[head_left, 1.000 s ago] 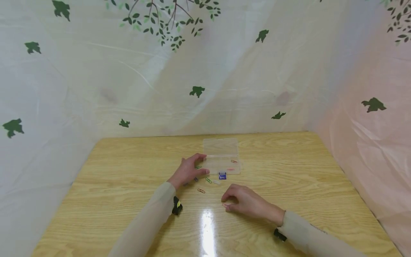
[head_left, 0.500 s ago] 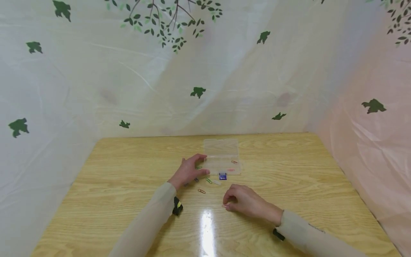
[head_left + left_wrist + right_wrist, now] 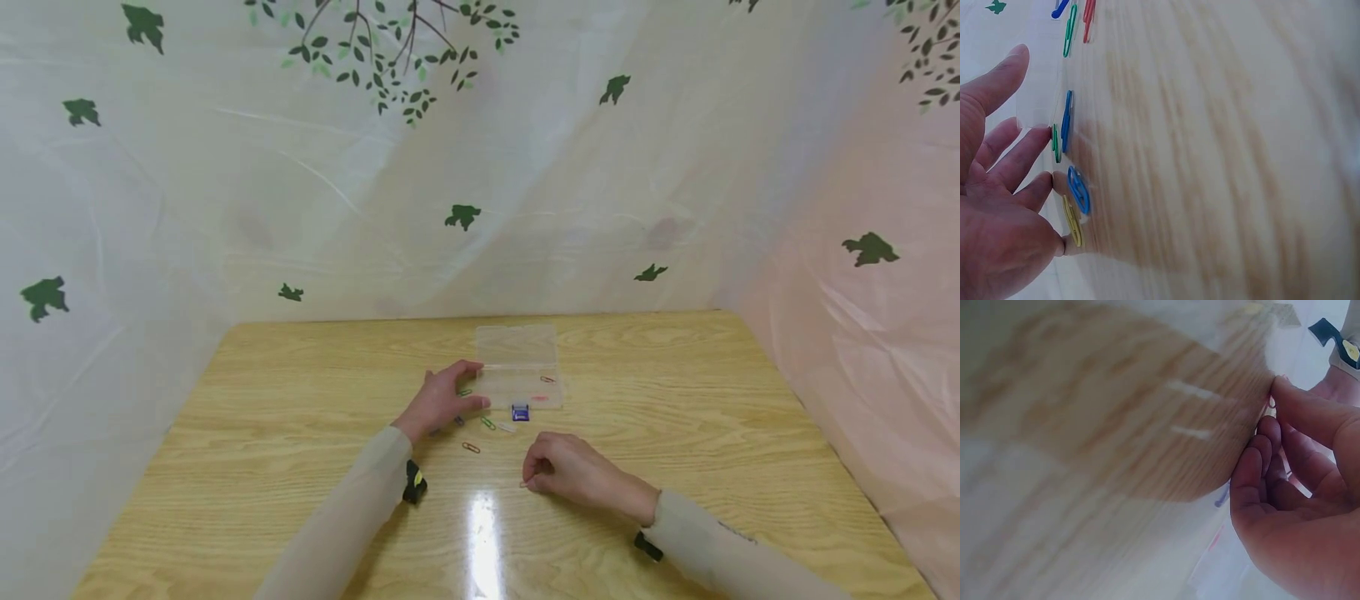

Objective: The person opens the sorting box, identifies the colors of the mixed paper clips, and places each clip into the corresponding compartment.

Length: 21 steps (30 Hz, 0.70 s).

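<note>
My right hand (image 3: 573,467) is low over the table, thumb and forefinger pinching a small pinkish paper clip (image 3: 523,484), mostly hidden by the fingertips. A clear plastic box (image 3: 513,387) lies with its lid (image 3: 517,346) folded back; a red paper clip (image 3: 547,379) and a pink piece (image 3: 540,398) are in it, and a blue latch (image 3: 521,412) is at its front. My left hand (image 3: 442,398) touches the box's left end with thumb and fingers spread. Around it lie a green paper clip (image 3: 1055,144), blue paper clips (image 3: 1078,190) and a yellow one (image 3: 1072,220).
Between the hands, in front of the box, are a red paper clip (image 3: 470,447), a green paper clip (image 3: 487,423) and a whitish one (image 3: 506,427). A wooden table (image 3: 675,400) reaches back to a pale curtain (image 3: 360,250) with green leaf shapes.
My right thumb and forefinger have closed together on the pinkish paper clip, which now shows less. My left hand and the box have stayed put.
</note>
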Motion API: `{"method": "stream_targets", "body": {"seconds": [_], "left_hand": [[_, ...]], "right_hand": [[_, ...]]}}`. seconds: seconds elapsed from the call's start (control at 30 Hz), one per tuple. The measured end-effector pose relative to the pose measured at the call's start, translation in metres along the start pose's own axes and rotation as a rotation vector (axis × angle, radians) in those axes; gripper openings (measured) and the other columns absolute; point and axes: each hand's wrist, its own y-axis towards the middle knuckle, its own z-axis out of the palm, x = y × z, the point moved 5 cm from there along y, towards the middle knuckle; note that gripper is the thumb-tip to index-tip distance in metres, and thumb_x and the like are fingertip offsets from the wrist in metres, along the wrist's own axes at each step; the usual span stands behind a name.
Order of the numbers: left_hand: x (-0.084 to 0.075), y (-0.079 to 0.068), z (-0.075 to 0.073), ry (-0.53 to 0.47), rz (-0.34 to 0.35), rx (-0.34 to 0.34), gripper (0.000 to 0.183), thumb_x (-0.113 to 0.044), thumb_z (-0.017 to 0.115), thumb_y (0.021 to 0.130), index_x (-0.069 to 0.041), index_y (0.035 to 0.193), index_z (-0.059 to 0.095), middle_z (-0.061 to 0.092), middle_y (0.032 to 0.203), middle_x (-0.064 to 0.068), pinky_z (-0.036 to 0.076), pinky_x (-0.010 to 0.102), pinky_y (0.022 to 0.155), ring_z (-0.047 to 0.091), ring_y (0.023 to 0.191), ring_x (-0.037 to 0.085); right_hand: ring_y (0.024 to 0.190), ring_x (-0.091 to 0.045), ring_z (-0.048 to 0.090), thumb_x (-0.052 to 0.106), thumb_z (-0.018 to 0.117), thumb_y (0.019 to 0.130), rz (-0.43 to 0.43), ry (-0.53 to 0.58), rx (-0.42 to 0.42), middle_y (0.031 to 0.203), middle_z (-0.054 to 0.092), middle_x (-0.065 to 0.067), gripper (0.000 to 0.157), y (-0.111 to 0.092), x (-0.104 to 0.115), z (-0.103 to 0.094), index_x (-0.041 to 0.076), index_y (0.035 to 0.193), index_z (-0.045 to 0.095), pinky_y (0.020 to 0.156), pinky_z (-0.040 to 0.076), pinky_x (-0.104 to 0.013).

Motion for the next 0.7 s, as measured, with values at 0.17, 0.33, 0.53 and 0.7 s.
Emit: {"method": "stream_targets", "body": {"seconds": [0.17, 0.33, 0.53, 0.7], "left_hand": [[0.001, 0.0, 0.001, 0.002, 0.002, -0.004, 0.061, -0.027, 0.079, 0.094, -0.012, 0.147, 0.055, 0.056, 0.15, 0.012, -0.004, 0.06, 0.124, 0.042, 0.146, 0.033], [0.002, -0.001, 0.001, -0.003, 0.001, -0.004, 0.062, -0.028, 0.08, 0.093, -0.012, 0.147, 0.055, 0.057, 0.15, 0.011, -0.005, 0.059, 0.124, 0.041, 0.147, 0.033], [0.003, -0.001, 0.002, -0.006, -0.007, -0.005, 0.061, -0.028, 0.08, 0.093, -0.012, 0.147, 0.055, 0.056, 0.15, 0.011, -0.005, 0.06, 0.124, 0.041, 0.147, 0.033], [0.002, -0.002, 0.003, -0.012, -0.015, -0.001, 0.062, -0.028, 0.08, 0.093, -0.013, 0.148, 0.054, 0.055, 0.151, 0.011, -0.006, 0.058, 0.124, 0.041, 0.147, 0.033]], "right_hand": [[0.076, 0.001, 0.055, 0.009, 0.079, 0.09, 0.005, 0.034, -0.025, 0.083, 0.063, 0.014, 0.012, 0.0, -0.001, -0.001, 0.018, 0.086, 0.073, 0.07, 0.05, -0.023], [0.074, 0.0, 0.058, 0.007, 0.079, 0.09, 0.012, 0.1, -0.062, 0.082, 0.067, 0.012, 0.009, -0.003, 0.001, -0.007, 0.015, 0.087, 0.074, 0.068, 0.052, -0.023], [0.074, 0.001, 0.058, 0.008, 0.078, 0.092, 0.021, 0.111, -0.107, 0.082, 0.067, 0.012, 0.009, -0.005, 0.001, -0.011, 0.015, 0.088, 0.075, 0.068, 0.053, -0.022], [0.075, 0.0, 0.057, 0.008, 0.078, 0.092, 0.02, 0.113, -0.132, 0.083, 0.066, 0.012, 0.008, -0.009, 0.001, -0.013, 0.015, 0.089, 0.075, 0.068, 0.053, -0.022]]}}
